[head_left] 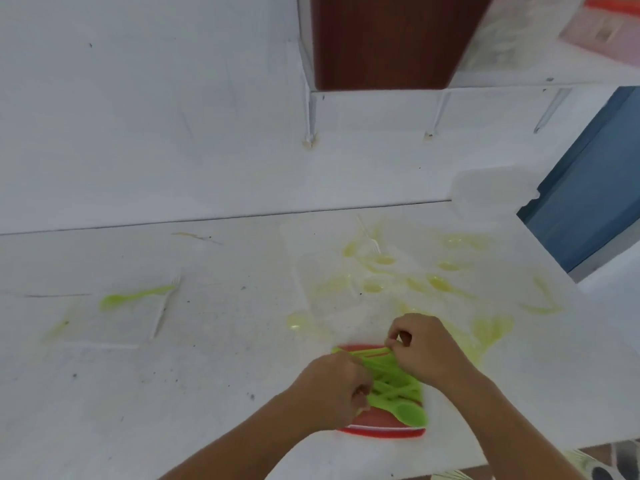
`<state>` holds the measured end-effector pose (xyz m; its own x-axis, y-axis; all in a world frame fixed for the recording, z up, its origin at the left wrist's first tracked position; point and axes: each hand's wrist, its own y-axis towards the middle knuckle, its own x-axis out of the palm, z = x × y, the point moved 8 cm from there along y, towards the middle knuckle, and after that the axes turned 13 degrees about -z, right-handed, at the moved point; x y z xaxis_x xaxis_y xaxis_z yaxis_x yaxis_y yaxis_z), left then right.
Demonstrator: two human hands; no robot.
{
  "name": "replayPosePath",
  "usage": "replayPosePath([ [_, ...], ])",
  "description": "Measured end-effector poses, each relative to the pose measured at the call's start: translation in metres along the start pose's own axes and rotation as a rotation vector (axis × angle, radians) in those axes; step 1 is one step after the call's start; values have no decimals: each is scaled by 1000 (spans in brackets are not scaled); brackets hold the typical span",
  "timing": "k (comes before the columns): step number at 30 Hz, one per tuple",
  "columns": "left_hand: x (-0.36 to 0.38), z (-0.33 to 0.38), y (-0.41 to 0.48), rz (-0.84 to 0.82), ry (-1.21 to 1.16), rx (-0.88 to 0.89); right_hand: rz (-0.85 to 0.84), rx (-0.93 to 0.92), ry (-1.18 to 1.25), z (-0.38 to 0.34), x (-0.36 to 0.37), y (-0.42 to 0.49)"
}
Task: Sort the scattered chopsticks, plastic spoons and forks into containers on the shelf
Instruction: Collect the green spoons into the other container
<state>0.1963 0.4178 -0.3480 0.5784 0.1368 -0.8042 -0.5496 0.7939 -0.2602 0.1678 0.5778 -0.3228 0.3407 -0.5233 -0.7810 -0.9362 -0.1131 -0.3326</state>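
Green spoons [394, 388] are piled in the red container [381, 430] on the tabletop [207, 358]; their ends are gripped by curled fingers of the left hand [329, 389] and pinched by the right hand [427, 348].

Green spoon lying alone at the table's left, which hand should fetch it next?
Probably left: the left hand is nearer the green spoon; the right hand pinches spoons over the red tray.
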Motion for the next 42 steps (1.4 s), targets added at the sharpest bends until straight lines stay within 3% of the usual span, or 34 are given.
replayPosePath([
  [5,-51,-43,-15,270,-243,-149,57,-134,125,-20,-10,51],
  [14,-79,-195,-179,579,-478,-756,-247,-414,34,-171,80,157],
  [18,-82,-257,-266,655,-508,-924,-327,-531,-35,-266,139,188],
  [24,-101,-387,-349,639,-356,-1014,-291,-580,-269,-392,231,248],
  [29,-119,-470,-364,533,-277,-1044,-266,-414,-489,-409,273,276],
  [37,-134,-501,-370,630,12,-946,-253,-334,-322,-408,270,288],
  [42,-137,-526,-370,579,23,-897,-88,-350,-106,-406,246,281],
])
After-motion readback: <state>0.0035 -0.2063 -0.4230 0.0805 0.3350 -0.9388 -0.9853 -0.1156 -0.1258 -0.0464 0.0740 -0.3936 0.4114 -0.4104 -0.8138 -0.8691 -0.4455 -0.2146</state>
